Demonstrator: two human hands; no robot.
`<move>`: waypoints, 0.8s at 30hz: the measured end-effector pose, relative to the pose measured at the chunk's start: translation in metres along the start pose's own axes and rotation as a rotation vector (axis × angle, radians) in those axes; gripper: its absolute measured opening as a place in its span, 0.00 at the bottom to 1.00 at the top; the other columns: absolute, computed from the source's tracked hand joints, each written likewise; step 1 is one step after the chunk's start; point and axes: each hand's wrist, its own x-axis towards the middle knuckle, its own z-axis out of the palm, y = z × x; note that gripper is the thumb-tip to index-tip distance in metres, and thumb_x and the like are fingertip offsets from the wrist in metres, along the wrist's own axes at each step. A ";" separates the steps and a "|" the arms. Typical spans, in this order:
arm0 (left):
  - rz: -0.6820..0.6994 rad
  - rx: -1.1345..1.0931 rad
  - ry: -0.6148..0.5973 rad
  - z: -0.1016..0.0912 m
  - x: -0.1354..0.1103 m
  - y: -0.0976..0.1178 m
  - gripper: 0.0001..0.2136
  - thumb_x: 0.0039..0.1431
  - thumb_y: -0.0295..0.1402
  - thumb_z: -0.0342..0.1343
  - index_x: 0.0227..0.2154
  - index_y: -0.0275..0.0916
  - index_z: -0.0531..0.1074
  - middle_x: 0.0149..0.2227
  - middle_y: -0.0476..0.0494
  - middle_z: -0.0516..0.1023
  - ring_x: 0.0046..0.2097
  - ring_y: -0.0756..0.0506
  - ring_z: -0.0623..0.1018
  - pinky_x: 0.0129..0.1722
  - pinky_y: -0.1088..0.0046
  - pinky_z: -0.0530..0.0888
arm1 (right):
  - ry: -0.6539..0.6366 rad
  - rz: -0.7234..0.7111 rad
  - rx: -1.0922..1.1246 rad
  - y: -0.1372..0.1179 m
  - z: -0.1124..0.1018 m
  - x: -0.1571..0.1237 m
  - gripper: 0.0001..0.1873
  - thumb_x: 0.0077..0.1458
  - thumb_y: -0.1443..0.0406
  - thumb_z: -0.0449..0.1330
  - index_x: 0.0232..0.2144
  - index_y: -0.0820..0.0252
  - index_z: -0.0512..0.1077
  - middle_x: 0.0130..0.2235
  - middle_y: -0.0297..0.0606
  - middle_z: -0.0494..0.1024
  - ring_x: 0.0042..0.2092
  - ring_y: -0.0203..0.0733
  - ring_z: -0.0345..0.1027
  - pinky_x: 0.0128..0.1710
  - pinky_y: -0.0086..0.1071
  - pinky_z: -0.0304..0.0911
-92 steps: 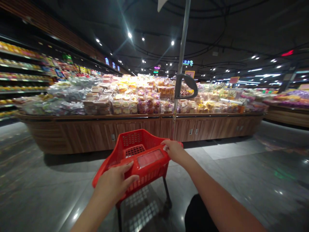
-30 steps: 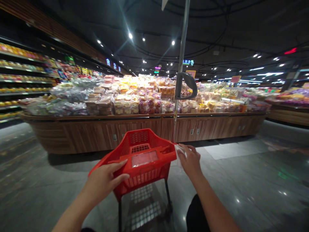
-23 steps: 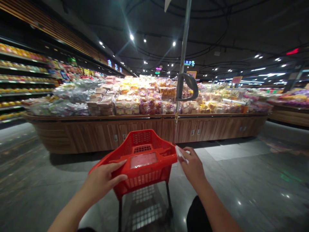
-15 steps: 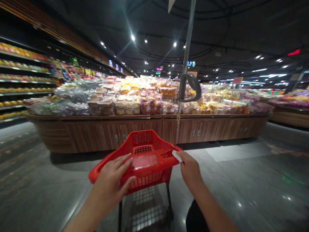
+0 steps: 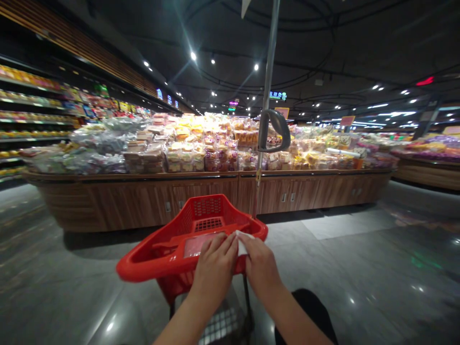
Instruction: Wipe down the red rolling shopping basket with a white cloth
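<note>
A red plastic shopping basket cart (image 5: pixel 143 268) stands directly in front of me on thin dark metal legs. My left hand (image 5: pixel 215 266) rests on the middle of its near rim, fingers together. Beside it, my right hand (image 5: pixel 260 266) pinches a small white tissue or wipe (image 5: pixel 242 245) against the same rim. The two hands touch or nearly touch around the white piece, and part of it is hidden by my fingers. A clear plastic-covered panel (image 5: pixel 199 245) lies on the basket's rim just beyond my left fingers.
A long wood-panelled display (image 5: pixel 143 196) piled with bagged baked goods stands ahead. A metal pole with a grey loop handle (image 5: pixel 268 139) rises behind the basket. Stocked shelves (image 5: pixel 32 108) line the left, and a polished stone floor (image 5: pixel 341 268) surrounds the cart.
My hands have come together at the middle of the rim, the left moving right and the right moving left with the white piece. The basket has swung, showing more of its left rim.
</note>
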 end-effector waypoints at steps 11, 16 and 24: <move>-0.007 0.011 0.081 -0.007 -0.018 -0.011 0.15 0.58 0.32 0.53 0.48 0.41 0.71 0.49 0.48 0.76 0.49 0.38 0.72 0.47 0.60 0.63 | -0.120 0.043 0.093 0.037 -0.040 0.013 0.30 0.38 0.81 0.46 0.41 0.57 0.73 0.39 0.37 0.77 0.42 0.41 0.67 0.44 0.33 0.62; 0.045 -0.041 0.202 -0.013 -0.031 -0.020 0.14 0.59 0.33 0.51 0.48 0.42 0.71 0.48 0.51 0.77 0.47 0.41 0.72 0.46 0.62 0.63 | -0.166 -0.106 0.227 0.028 -0.041 0.004 0.32 0.36 0.82 0.45 0.42 0.57 0.72 0.38 0.36 0.76 0.41 0.40 0.66 0.42 0.33 0.62; 0.080 -0.059 0.282 -0.021 -0.043 -0.029 0.14 0.58 0.37 0.53 0.46 0.42 0.72 0.46 0.52 0.78 0.45 0.41 0.73 0.44 0.64 0.64 | -0.190 -0.083 0.295 0.066 -0.025 0.023 0.28 0.41 0.80 0.46 0.42 0.56 0.71 0.41 0.38 0.77 0.42 0.41 0.71 0.43 0.34 0.64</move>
